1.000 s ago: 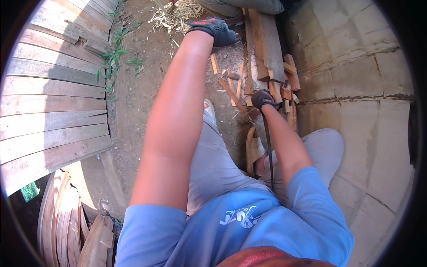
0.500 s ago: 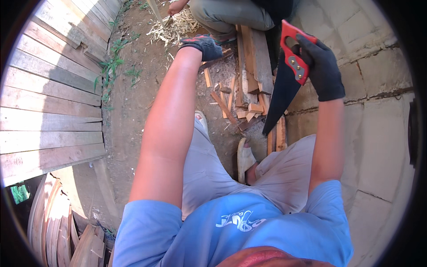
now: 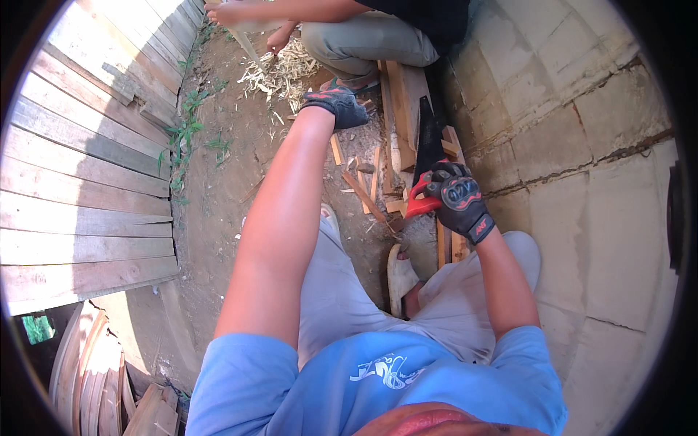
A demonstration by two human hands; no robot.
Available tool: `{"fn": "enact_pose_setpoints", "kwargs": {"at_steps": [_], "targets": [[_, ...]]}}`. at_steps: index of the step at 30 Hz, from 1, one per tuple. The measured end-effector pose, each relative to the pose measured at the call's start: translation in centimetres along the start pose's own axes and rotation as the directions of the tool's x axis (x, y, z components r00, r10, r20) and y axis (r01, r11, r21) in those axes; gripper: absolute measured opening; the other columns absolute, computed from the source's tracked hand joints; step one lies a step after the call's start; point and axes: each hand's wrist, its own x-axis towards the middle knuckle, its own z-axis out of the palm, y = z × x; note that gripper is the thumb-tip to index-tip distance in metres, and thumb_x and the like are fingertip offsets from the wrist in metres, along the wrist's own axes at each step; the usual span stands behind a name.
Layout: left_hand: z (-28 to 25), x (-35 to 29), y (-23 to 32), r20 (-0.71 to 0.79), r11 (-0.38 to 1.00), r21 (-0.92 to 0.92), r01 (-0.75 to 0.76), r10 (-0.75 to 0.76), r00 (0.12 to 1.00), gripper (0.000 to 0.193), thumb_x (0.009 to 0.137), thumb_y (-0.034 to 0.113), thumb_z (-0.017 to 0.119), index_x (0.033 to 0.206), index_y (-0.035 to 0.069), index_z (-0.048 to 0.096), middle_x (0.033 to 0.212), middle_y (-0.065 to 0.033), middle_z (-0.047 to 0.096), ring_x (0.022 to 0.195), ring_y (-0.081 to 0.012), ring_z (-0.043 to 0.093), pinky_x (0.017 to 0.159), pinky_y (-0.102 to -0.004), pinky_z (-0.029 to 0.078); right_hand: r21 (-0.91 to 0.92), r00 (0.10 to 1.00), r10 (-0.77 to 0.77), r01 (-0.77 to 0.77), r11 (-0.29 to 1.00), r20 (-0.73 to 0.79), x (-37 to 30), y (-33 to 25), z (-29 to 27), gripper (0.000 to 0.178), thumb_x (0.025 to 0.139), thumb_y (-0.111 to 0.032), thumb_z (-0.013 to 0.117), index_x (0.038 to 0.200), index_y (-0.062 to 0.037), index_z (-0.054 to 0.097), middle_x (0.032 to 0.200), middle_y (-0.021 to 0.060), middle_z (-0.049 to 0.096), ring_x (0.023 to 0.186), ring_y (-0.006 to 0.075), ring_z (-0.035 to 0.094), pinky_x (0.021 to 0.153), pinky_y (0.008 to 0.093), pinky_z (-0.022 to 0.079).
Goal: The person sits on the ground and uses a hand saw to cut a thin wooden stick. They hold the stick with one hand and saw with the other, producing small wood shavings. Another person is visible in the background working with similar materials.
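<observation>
Open ground (image 3: 233,163) is skirting plank wall (image 3: 94,211); right hand (image 3: 456,195) is clasping saw (image 3: 430,138); whether left hand (image 3: 338,107) is gripping cannot be told; lettering (image 3: 389,370) is marking shirt (image 3: 313,389).

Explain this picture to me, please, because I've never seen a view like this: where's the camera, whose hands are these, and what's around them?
There's no machine here, just a person in dark gloves. The view comes from a wide fisheye camera worn on that person's head, looking down, so straight edges bend near the rim.

The right hand grips the red handle of a saw, its dark blade pointing away from the body. The left hand reaches forward; its fingers are mostly hidden, so I can't tell whether it holds anything.

On the ground lie wood offcuts, a thick timber and pale shavings. Beyond, another person crouches. A block wall stands on the right.
</observation>
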Motion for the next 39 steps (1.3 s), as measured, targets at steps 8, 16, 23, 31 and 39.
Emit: {"fn": "enact_pose_setpoints", "kwargs": {"at_steps": [8,16,23,31,39], "targets": [[-4.4,-0.8,5.1,0.388,0.999,0.037,-0.028,0.012,0.922,0.06,0.092,0.057,0.058,0.128,0.013,0.078,0.134,-0.0145,0.074,0.126,-0.033,0.069,0.106,-0.0459,0.054,0.17,0.978,0.122,-0.093,0.981,-0.169,-0.9,1.2,-1.4,0.035,0.066,-0.005,0.081,0.098,-0.0199,0.08,0.112,0.0071,0.071,0.12,0.0359,0.064,0.106,0.0511,0.05],[-6.1,-2.5,11.7,0.644,0.877,-0.46,0.141,0.22,0.732,0.08,0.097,0.071,0.062,0.144,0.006,0.064,0.118,-0.0191,0.077,0.096,-0.0252,0.079,0.081,-0.038,0.061,0.266,0.88,0.313,-0.226,0.937,-0.357,0.6,0.9,-1.6,0.032,0.067,-0.007,0.083,0.098,-0.0139,0.078,0.12,0.0132,0.071,0.12,0.0388,0.065,0.104,0.0502,0.051],[-3.9,-6.4,16.5,0.344,0.945,-0.054,-0.324,0.322,0.882,0.094,0.08,0.079,0.075,0.138,0.007,0.062,0.11,-0.0191,0.076,0.099,-0.0373,0.077,0.085,-0.0447,0.06,0.395,0.801,0.366,-0.179,0.901,-0.473,2.4,3.6,0.2,0.023,0.075,-0.007,0.074,0.097,-0.007,0.073,0.118,0.0158,0.069,0.115,0.0411,0.065,0.098,0.0505,0.053],[-3.6,-7.7,20.5,0.115,0.95,-0.239,-0.201,0.233,0.966,0.037,0.094,0.03,0.06,0.12,0.005,0.065,0.104,-0.0249,0.073,0.1,-0.0464,0.071,0.086,-0.056,0.056,0.507,0.591,0.662,-0.437,0.743,-0.461,2.8,4.1,1.3,0.057,0.092,-0.015,0.076,0.144,-0.0008,0.057,0.14,0.0244,0.062,0.127,0.0382,0.063,0.109,0.0464,0.05],[-3.4,-7.3,21.5,-0.161,0.883,-0.412,-0.226,0.174,0.972,0.033,0.093,0.026,0.062,0.113,0.001,0.066,0.098,-0.0268,0.072,0.094,-0.0479,0.071,0.082,-0.0568,0.055,0.641,0.598,0.705,-0.377,0.668,-0.383,2.9,2.9,-0.2,0.057,0.105,-0.022,0.062,0.156,-0.0024,0.047,0.123,0.0235,0.07,0.105,0.037,0.071,0.095,0.0469,0.055]]}}
